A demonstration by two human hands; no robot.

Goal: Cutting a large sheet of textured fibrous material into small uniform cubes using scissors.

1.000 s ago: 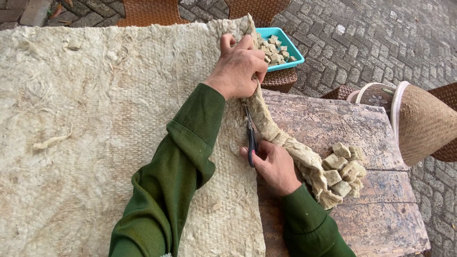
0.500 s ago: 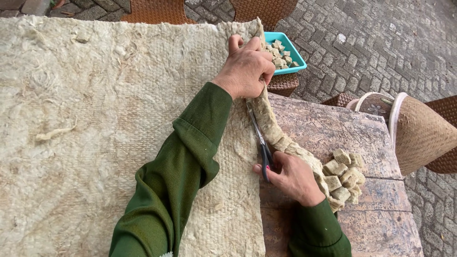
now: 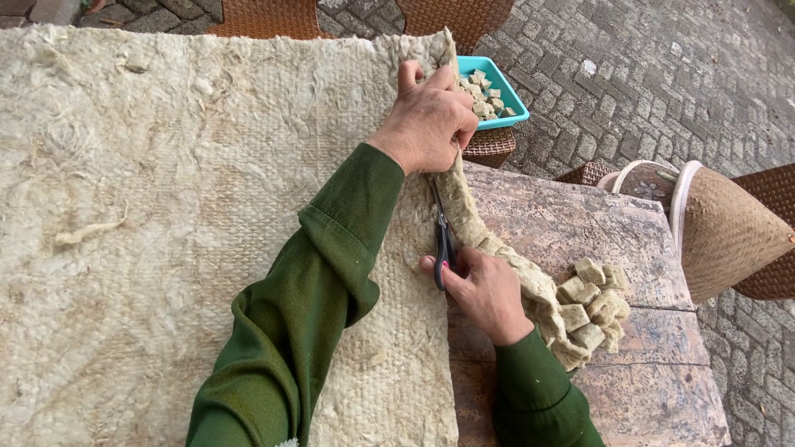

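The left hand grips the far edge of a large pale fibrous sheet spread over the stone surface. The right hand is closed on dark scissors, blades in the sheet beside a cut strip. Cut fibre squares lie heaped just right; more fill a rectangular turquoise tray beyond.

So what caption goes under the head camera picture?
Left hand holds a fibrous mat while right hand cuts a strip with scissors.
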